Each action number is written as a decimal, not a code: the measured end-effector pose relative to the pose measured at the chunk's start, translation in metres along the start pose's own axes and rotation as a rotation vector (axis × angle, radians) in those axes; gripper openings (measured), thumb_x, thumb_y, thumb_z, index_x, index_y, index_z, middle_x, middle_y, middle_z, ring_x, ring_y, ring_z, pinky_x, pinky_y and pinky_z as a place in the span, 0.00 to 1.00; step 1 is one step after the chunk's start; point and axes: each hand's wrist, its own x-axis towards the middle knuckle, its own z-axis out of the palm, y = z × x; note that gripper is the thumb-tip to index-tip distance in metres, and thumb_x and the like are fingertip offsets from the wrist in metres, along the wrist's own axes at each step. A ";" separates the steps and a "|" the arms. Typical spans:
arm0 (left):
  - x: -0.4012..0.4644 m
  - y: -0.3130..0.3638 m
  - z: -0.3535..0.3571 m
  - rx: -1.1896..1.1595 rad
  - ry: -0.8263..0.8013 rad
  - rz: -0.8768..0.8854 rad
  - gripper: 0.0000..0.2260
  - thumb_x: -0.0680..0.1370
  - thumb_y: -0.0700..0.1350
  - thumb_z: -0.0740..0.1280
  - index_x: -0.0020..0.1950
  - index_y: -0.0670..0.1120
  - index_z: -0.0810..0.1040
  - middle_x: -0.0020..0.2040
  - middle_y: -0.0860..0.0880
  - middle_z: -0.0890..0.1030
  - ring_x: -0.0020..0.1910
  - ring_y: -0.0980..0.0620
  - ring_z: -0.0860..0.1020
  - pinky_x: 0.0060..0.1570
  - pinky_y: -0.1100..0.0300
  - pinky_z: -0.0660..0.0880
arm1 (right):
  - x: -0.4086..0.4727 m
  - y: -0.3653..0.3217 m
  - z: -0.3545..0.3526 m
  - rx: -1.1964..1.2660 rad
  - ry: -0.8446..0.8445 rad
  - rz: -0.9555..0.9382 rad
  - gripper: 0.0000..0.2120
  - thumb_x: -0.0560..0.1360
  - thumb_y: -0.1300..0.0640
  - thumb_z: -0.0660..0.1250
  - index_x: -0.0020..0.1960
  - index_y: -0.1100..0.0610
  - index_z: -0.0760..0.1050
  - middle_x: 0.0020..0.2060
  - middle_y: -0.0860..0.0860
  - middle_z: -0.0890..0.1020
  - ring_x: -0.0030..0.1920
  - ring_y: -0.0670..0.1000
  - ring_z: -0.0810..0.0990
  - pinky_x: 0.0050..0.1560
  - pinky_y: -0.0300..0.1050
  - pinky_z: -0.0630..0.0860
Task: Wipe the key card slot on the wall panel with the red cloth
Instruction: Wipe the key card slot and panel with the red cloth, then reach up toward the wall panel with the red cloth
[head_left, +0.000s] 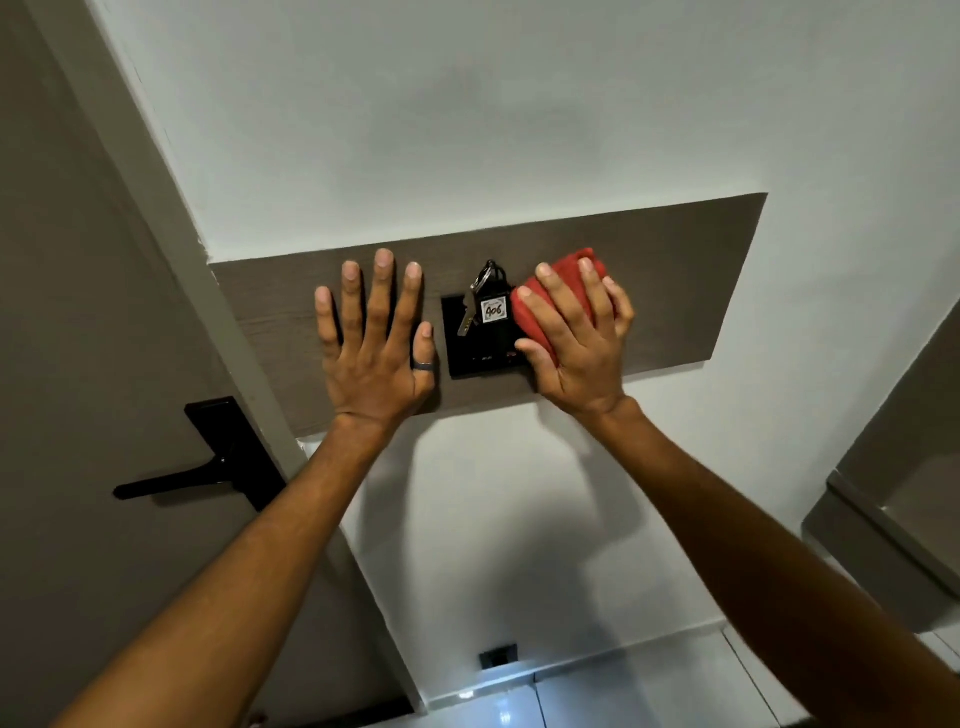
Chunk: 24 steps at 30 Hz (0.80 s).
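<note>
A black key card slot (470, 358) is mounted on a long brown wall panel (685, 270). A black key tag (493, 312) with a white label and a metal key ring stands in the slot. My right hand (576, 338) presses a folded red cloth (540, 317) against the slot's right side, hiding that edge. My left hand (376, 338) lies flat on the panel just left of the slot, fingers spread, a dark ring on the thumb.
A brown door with a black lever handle (208, 467) stands at the left, next to a pale door frame. White wall (467, 130) surrounds the panel. A small dark socket (498, 656) sits low on the wall above a pale tiled floor. A grey-brown surface edges in at the right.
</note>
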 end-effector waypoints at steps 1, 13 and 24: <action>0.001 0.000 -0.001 -0.006 -0.006 -0.007 0.24 0.86 0.52 0.54 0.83 0.47 0.62 0.82 0.46 0.60 0.84 0.45 0.46 0.82 0.42 0.46 | 0.001 0.015 -0.003 -0.032 -0.010 -0.086 0.22 0.83 0.42 0.63 0.75 0.48 0.73 0.74 0.50 0.76 0.78 0.60 0.68 0.73 0.60 0.65; -0.010 0.159 -0.042 -0.505 -0.152 -0.071 0.24 0.84 0.47 0.60 0.80 0.41 0.64 0.80 0.37 0.63 0.84 0.44 0.51 0.81 0.40 0.51 | -0.047 0.071 -0.122 0.981 0.005 1.451 0.20 0.86 0.50 0.61 0.75 0.55 0.71 0.67 0.52 0.80 0.64 0.52 0.80 0.70 0.48 0.78; -0.071 0.423 0.002 -0.706 -0.772 0.082 0.27 0.86 0.53 0.53 0.84 0.42 0.58 0.84 0.42 0.56 0.84 0.43 0.50 0.83 0.45 0.48 | -0.199 0.239 -0.243 1.274 0.281 2.248 0.29 0.82 0.37 0.59 0.61 0.61 0.83 0.58 0.62 0.85 0.57 0.62 0.85 0.61 0.59 0.82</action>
